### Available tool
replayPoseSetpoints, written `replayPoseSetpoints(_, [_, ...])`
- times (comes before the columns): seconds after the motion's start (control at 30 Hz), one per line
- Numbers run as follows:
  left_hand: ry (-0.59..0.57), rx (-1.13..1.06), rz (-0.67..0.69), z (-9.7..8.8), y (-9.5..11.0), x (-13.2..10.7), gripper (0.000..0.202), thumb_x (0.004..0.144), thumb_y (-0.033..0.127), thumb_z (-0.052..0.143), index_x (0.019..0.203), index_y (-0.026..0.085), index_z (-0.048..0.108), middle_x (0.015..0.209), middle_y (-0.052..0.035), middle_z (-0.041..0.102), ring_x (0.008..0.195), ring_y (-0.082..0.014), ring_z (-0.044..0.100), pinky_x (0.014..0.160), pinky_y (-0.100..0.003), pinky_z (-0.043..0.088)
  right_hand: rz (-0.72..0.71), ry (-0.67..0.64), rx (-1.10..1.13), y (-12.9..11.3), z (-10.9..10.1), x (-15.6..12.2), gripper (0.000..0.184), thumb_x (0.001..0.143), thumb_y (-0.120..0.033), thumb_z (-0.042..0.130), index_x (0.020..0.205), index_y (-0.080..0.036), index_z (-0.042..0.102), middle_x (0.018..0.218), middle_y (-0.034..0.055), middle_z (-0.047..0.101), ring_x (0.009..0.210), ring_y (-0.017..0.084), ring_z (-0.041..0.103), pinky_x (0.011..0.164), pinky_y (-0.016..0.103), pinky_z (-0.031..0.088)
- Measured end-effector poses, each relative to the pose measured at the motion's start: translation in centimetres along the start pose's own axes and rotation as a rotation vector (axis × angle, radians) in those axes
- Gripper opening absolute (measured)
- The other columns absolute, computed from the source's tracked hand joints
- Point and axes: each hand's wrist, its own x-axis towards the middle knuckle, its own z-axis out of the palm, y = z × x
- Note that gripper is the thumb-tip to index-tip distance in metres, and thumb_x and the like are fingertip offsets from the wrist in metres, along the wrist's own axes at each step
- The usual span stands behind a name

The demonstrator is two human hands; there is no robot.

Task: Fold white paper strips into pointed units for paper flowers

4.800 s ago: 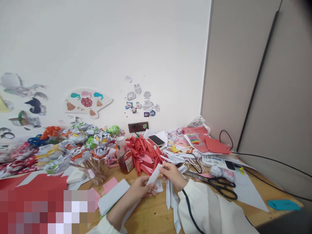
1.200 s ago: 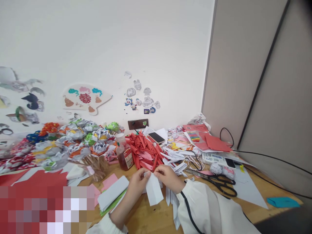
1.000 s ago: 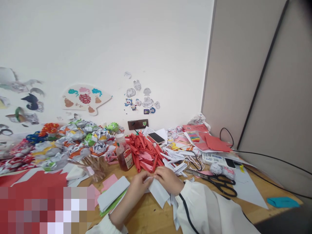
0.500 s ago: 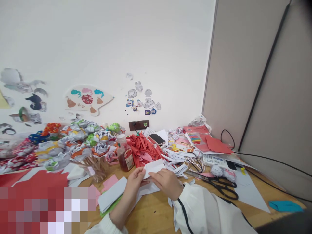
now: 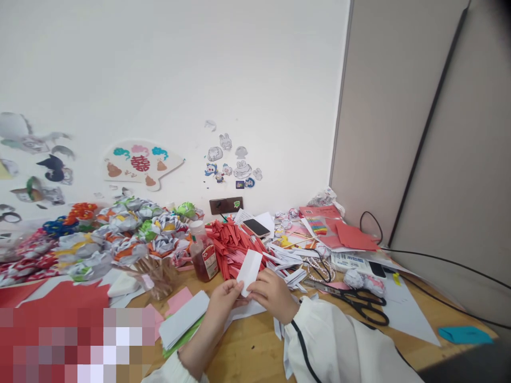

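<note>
A white sheet of paper [image 5: 250, 268], narrow and with a faint crease, stands tilted up between my two hands above the wooden table. My left hand [image 5: 227, 296] pinches its lower left edge. On the other side my right hand [image 5: 272, 293] is closed on the lower right edge, fingers bent. Just behind the sheet lies a heap of folded red paper strips [image 5: 235, 239]. White paper strips [image 5: 285, 260] are piled to the right of it. Left of my left forearm rests a stack of white paper [image 5: 184, 319] on green and pink sheets.
A bottle of reddish liquid [image 5: 204, 258] and a cup of brown sticks [image 5: 159, 276] stand at left. Black scissors [image 5: 359, 302] lie at right, near a bead string [image 5: 319, 269]. Crumpled paper balls [image 5: 131, 223] fill the back left. A phone [image 5: 256, 227] lies behind the red strips.
The paper has been turned from lying wide to standing upright and narrower between my hands. Both hands have shifted their grip slightly, and the view has moved a little.
</note>
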Motion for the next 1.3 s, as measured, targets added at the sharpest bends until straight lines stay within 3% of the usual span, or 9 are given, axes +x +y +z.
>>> replayPoseSetpoints(0.3, [-0.022, -0.047, -0.044, 0.1, -0.9, 0.4, 0.032, 0.056, 0.042, 0.068, 0.058, 0.016, 0.049, 0.054, 0.0008, 0.066, 0.059, -0.0137, 0.064, 0.061, -0.023, 0.049, 0.434, 0.105, 0.434, 0.0, 1.4, 0.3, 0.002, 0.066, -0.014, 0.057, 0.068, -0.016, 0.058, 0.066, -0.0006, 0.057, 0.063, 0.011, 0.051, 0.060, 0.022, 0.040])
replayPoseSetpoints(0.47, [-0.036, -0.030, -0.062, 0.3, -0.9, 0.5, 0.036, 0.051, 0.043, 0.070, 0.061, 0.018, 0.047, 0.054, 0.0013, 0.066, 0.058, -0.0153, 0.065, 0.059, -0.023, 0.049, 0.567, 0.102, 0.592, -0.1, 1.3, 0.4, 0.005, 0.063, -0.013, 0.053, 0.067, -0.016, 0.056, 0.059, -0.0031, 0.053, 0.053, 0.009, 0.049, 0.052, 0.020, 0.039])
replayPoseSetpoints(0.87, [-0.066, 0.053, -0.078, 0.6, -1.5, 0.7, 0.040, 0.050, 0.048, 0.067, 0.059, 0.018, 0.042, 0.054, -0.0004, 0.067, 0.055, -0.0153, 0.064, 0.060, -0.028, 0.049, 0.626, 0.100, 0.579, 0.2, 1.4, 0.3, 0.010, 0.063, -0.013, 0.054, 0.071, -0.016, 0.058, 0.061, -0.0022, 0.052, 0.057, 0.011, 0.049, 0.056, 0.022, 0.039])
replayPoseSetpoints(0.97, [-0.073, 0.100, -0.095, 0.9, -1.3, 0.3, 0.038, 0.053, 0.049, 0.063, 0.059, 0.019, 0.041, 0.048, 0.0005, 0.065, 0.049, -0.0150, 0.062, 0.056, -0.028, 0.048, 0.634, 0.094, 0.565, 0.0, 1.4, 0.3, 0.009, 0.064, -0.013, 0.054, 0.072, -0.016, 0.058, 0.063, -0.0020, 0.052, 0.057, 0.011, 0.049, 0.056, 0.022, 0.038])
replayPoseSetpoints(1.13, [-0.058, 0.186, 0.012, 0.9, -1.5, 0.3, 0.033, 0.059, 0.048, 0.056, 0.059, 0.019, 0.042, 0.041, 0.0020, 0.061, 0.037, -0.0137, 0.056, 0.043, -0.026, 0.044, 0.566, 0.053, 0.530, -0.8, 1.0, 0.3, 0.013, 0.068, -0.016, 0.051, 0.080, -0.018, 0.056, 0.059, -0.0039, 0.047, 0.056, 0.010, 0.046, 0.054, 0.021, 0.036])
replayPoseSetpoints(1.3, [-0.098, 0.196, -0.034, 0.7, -1.7, 0.5, 0.030, 0.061, 0.044, 0.056, 0.061, 0.018, 0.043, 0.037, 0.0024, 0.058, 0.032, -0.0123, 0.052, 0.037, -0.022, 0.039, 0.575, 0.017, 0.561, -1.3, 0.7, 0.4, 0.013, 0.066, -0.012, 0.049, 0.078, -0.019, 0.051, 0.054, -0.0068, 0.039, 0.051, 0.009, 0.042, 0.049, 0.020, 0.033])
